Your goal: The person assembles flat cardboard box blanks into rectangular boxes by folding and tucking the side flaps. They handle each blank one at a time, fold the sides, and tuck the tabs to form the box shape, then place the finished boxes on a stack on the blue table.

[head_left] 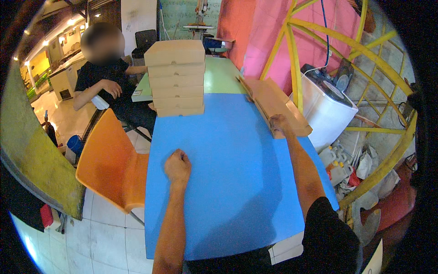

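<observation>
On the right side of the blue table (219, 182) lies unfolded brown cardboard (278, 102), apparently flattened box blanks, with flaps sticking up at the far end. My right hand (279, 125) has its fingers curled at the near end of this cardboard, gripping its edge. My left hand (178, 166) is a loose fist over the left half of the table, and nothing shows in it. Ahead of it, at the table's far left, several closed brown cardboard boxes (177, 75) stand in a neat upright stack, apart from both hands.
An orange chair (112, 160) stands against the table's left edge. Behind it sits another person (109, 77) in dark clothes, beside the green table (221, 73). To the right are a white washing machine (321, 102), yellow metal bars (295, 68) and plastic jugs (340, 172).
</observation>
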The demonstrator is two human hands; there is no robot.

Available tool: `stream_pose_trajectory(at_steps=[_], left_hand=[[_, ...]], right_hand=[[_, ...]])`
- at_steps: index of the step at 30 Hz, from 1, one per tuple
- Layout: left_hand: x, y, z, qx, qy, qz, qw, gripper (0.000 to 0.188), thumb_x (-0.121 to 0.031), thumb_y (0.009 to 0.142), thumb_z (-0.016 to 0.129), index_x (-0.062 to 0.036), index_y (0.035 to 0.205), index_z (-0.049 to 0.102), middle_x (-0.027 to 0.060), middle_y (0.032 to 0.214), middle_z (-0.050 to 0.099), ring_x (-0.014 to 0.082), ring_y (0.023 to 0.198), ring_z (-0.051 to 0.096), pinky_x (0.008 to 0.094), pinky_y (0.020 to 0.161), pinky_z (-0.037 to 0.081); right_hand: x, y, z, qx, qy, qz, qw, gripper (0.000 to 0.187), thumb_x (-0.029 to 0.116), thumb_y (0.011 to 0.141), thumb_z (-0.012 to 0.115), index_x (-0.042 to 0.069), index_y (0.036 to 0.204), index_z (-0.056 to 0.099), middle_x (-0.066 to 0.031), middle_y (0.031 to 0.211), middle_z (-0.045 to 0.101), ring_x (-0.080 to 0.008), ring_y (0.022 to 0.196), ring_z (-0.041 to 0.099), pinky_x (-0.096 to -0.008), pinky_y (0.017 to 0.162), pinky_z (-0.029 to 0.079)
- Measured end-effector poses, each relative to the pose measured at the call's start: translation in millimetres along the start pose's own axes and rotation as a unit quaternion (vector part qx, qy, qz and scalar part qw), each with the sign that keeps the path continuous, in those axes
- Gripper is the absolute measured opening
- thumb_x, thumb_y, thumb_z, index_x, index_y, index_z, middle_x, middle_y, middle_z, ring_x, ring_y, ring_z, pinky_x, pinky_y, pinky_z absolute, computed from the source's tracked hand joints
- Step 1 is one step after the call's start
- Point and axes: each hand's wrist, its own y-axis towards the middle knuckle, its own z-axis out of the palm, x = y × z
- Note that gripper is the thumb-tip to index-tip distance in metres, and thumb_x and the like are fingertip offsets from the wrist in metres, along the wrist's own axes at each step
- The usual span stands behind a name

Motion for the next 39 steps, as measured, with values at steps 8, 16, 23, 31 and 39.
stream_pose_trajectory(at_steps=[8, 16, 23, 31, 39], left_hand=[[0.2, -0.1, -0.7, -0.003, -0.001, 0.007, 1.0, 0.01, -0.014, 0.08, 0.063, -0.004, 0.081, 0.065, 0.0184, 0.08, 0.068, 0.0376, 0.074, 0.066, 0.0479, 0.067, 0.05], [0.8, 0.0, -2.0, -0.011, -0.004, 0.002, 1.0, 0.011, -0.014, 0.081, 0.062, -0.0041, 0.08, 0.066, 0.0187, 0.078, 0.068, 0.0385, 0.069, 0.066, 0.0488, 0.062, 0.051], [1.3, -0.1, -3.7, -0.015, 0.018, 0.017, 1.0, 0.01, -0.014, 0.081, 0.062, -0.0049, 0.079, 0.066, 0.0182, 0.077, 0.068, 0.0378, 0.069, 0.066, 0.0479, 0.062, 0.051], [4.6, -1.2, 2.5, -0.01, -0.015, -0.007, 1.0, 0.009, -0.015, 0.082, 0.062, -0.0068, 0.08, 0.066, 0.0181, 0.077, 0.068, 0.037, 0.07, 0.066, 0.0478, 0.062, 0.051], [7.0, -0.9, 0.4, -0.025, -0.014, 0.007, 1.0, 0.009, -0.017, 0.081, 0.065, -0.0073, 0.08, 0.066, 0.0171, 0.075, 0.068, 0.0379, 0.067, 0.065, 0.0478, 0.061, 0.051]], right_hand=[[-19.0, 2.8, 0.4, 0.027, 0.288, 0.078, 0.954, 0.015, 0.014, 0.087, 0.063, 0.003, 0.091, 0.071, -0.0121, 0.07, 0.064, -0.0232, 0.053, 0.06, -0.0386, 0.05, 0.052], [-24.9, 4.4, -5.0, 0.038, 0.315, 0.079, 0.945, 0.015, 0.018, 0.086, 0.064, 0.006, 0.092, 0.072, -0.0123, 0.075, 0.067, -0.0248, 0.06, 0.063, -0.039, 0.055, 0.053], [-21.7, 6.8, -5.2, -0.102, 0.323, 0.027, 0.94, 0.015, 0.02, 0.085, 0.065, 0.009, 0.092, 0.072, -0.0114, 0.077, 0.068, -0.0249, 0.064, 0.064, -0.0383, 0.059, 0.053], [4.7, 72.6, -89.4, -0.155, 0.138, -0.146, 0.967, 0.016, 0.022, 0.083, 0.067, 0.012, 0.093, 0.073, -0.0104, 0.079, 0.069, -0.025, 0.07, 0.066, -0.0376, 0.064, 0.054], [40.5, 53.5, -94.5, -0.334, -0.167, -0.01, 0.928, 0.019, 0.028, 0.079, 0.068, 0.016, 0.092, 0.075, -0.0149, 0.092, 0.071, -0.0314, 0.084, 0.07, -0.0416, 0.077, 0.055]])
